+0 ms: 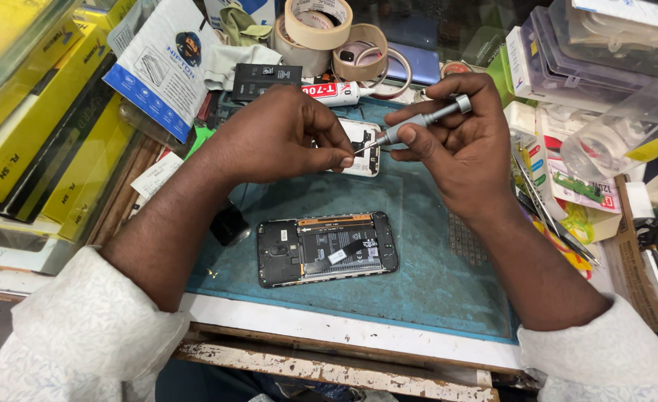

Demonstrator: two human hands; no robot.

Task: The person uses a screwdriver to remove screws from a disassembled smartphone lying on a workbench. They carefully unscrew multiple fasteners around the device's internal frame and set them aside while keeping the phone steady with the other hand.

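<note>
White-blue pouch (166,63) upper left; yellow boxes (42,112), seemingly stacked, beside.

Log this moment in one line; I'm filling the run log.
right hand: holds screwdriver | left hand: fingers at screwdriver tip | opened phone: on blue mat, untouched

I see my 2 hands, left (280,138) and right (459,145). I hold 1 thin silver metal screwdriver (418,120). 1 black opened phone (327,248) lies on 1 blue-green work mat (433,275). There are 4 round rolls of tape (318,21), 1 white glue tube (336,93) and 1 white phone back cover (364,145).
</note>
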